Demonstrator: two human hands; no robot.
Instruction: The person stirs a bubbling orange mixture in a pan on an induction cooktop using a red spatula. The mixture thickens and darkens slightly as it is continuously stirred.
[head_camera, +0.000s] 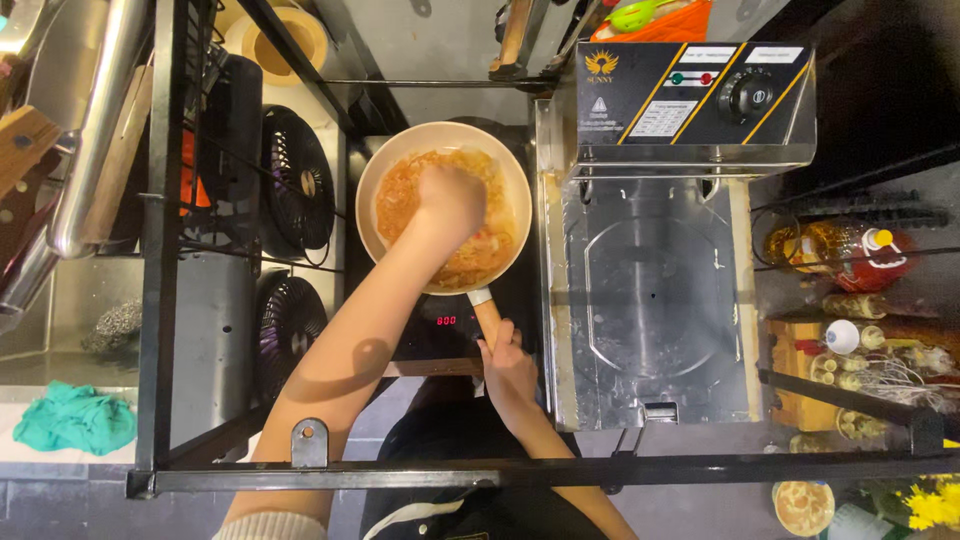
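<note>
- Cramped kitchen; a black induction hob (440, 335) beside a steel fryer (660, 280).
- Stirring step: left hand (450, 200) is fisted over the orange food (400, 200), its utensil hidden.
- Right hand (508, 370) clamps the wooden handle (487, 315) of the pan (370, 180); steady holding seems needed.

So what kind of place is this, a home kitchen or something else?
Probably a small commercial or street-food kitchen. A pan of orange food sits on an induction cooker, beside a steel electric deep fryer. Oil and sauce bottles crowd the right; black metal shelving frames it.
</note>
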